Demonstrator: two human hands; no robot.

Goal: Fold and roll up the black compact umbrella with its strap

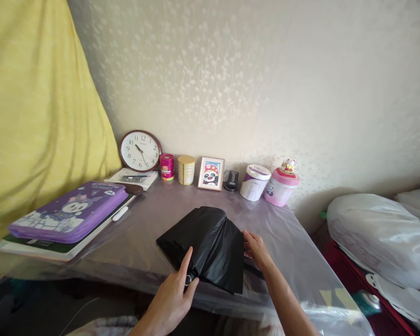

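Note:
A black umbrella (210, 242) lies partly folded at the front of the table, its loose fabric spread in wide flaps. Around its short black handle (189, 278), which has a round button with a silvery ring, my left hand (177, 294) is closed, the index finger stretched along the fabric. At the right edge of the canopy, my right hand (257, 249) has its fingers curled against a flap and seems to pinch it; some fingertips are hidden. A dark strip, perhaps a strap, shows under my right wrist.
Along the wall stand a clock (141, 150), a pink tin (167, 167), a yellow-lidded can (186, 170), a framed panda picture (211, 173) and two tubs (255, 183). A purple case (70, 212) lies on books at left. White bags (381, 238) sit beyond the right edge.

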